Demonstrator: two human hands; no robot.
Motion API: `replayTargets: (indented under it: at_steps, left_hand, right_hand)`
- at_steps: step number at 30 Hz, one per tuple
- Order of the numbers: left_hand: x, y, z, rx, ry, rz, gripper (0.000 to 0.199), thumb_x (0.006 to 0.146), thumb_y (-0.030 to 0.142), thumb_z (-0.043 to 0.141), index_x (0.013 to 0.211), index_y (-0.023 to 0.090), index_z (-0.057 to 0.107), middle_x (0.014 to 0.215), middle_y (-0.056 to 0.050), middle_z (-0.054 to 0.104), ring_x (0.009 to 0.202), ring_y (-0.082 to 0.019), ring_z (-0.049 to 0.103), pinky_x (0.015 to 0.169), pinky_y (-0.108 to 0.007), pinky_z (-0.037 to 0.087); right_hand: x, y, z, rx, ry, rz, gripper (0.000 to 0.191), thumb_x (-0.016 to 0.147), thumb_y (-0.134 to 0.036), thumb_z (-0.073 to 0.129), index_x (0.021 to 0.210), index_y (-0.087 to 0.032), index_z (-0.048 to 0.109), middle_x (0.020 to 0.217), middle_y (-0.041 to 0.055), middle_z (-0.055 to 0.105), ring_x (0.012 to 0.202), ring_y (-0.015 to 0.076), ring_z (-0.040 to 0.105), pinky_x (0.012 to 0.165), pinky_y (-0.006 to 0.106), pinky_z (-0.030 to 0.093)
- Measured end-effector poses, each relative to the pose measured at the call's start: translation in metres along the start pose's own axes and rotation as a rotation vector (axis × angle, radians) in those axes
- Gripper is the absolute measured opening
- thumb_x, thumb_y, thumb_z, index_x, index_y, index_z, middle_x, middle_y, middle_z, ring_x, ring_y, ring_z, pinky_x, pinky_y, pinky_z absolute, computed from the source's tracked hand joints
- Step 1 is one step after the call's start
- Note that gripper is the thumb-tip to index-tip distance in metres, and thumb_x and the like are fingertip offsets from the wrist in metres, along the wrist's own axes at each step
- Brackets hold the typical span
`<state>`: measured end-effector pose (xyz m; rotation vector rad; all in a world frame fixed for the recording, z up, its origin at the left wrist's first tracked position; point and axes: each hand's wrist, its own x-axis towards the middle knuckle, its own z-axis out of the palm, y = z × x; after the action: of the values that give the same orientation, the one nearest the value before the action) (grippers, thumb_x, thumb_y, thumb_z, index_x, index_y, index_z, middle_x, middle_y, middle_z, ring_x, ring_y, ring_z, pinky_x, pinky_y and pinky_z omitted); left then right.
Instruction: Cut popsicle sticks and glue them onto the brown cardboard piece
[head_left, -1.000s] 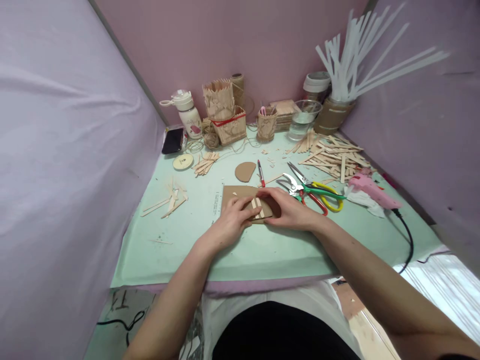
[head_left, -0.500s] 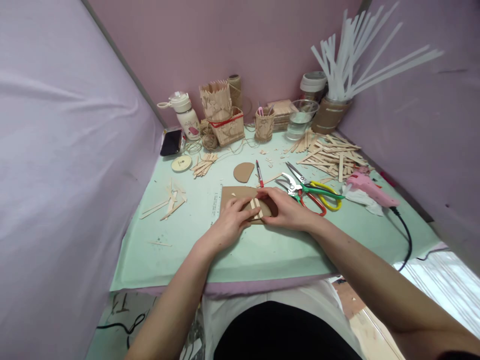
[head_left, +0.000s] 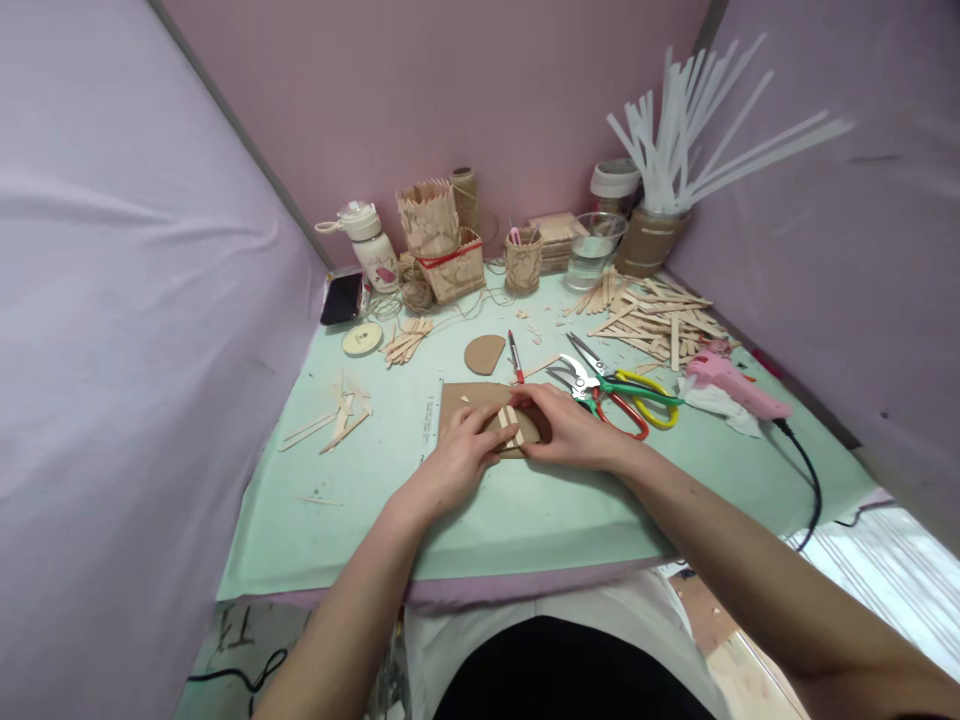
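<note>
Just ahead of me lies a brown cardboard sheet (head_left: 455,398), and on it is a smaller rounded cardboard piece (head_left: 531,430). Short pale craft stick strips (head_left: 514,425) run side by side across that piece. My left hand (head_left: 466,448) presses its fingers on the strips and the piece from the left. Curled round the right edge, my right hand (head_left: 566,425) grips the piece between thumb and fingers. The hands partly cover the piece's outline. A second cardboard cutout (head_left: 484,354), round with one straight side, lies behind, beside a red-capped pen (head_left: 515,357).
Pruning shears (head_left: 577,380) and scissors (head_left: 652,390) lie right of my hands, then a pink glue gun (head_left: 731,385) with a cord. Craft sticks (head_left: 660,315) are heaped at back right, near a water cup (head_left: 592,255). Loose stick pieces (head_left: 341,415) lie left.
The camera view has shifted slightly, so the table appears a little lower. Both hands stay on the cardboard piece with almost the same grip.
</note>
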<state>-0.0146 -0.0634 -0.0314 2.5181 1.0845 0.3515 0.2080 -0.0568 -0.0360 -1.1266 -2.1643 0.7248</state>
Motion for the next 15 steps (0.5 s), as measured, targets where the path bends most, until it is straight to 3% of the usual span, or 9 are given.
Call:
replayTargets:
  at_steps: [8,15]
  left_hand:
    - [-0.0001,-0.0012,0.0009,-0.007,0.01,0.001,0.048,0.089,0.01,0.057,0.132,0.03,0.059,0.145,-0.01,0.048,0.129,-0.03,0.039,0.104,-0.053,0.042]
    - [0.0011,0.001,-0.0007,-0.011,0.007,-0.011,0.046,0.089,0.009,0.056,0.13,0.03,0.061,0.145,-0.009,0.048,0.127,-0.03,0.041,0.105,-0.055,0.041]
  right_hand:
    - [-0.0003,-0.0012,-0.0009,0.024,-0.02,0.026,0.069,0.072,-0.024,0.071,0.135,-0.02,0.042,0.123,0.0127,0.06,0.118,0.0306,0.055,0.101,0.05,0.043]
    - [0.0009,-0.0044,-0.002,0.03,-0.02,0.053,0.07,0.073,-0.024,0.071,0.136,-0.021,0.042,0.121,0.0129,0.061,0.116,0.0309,0.056,0.101,0.051,0.042]
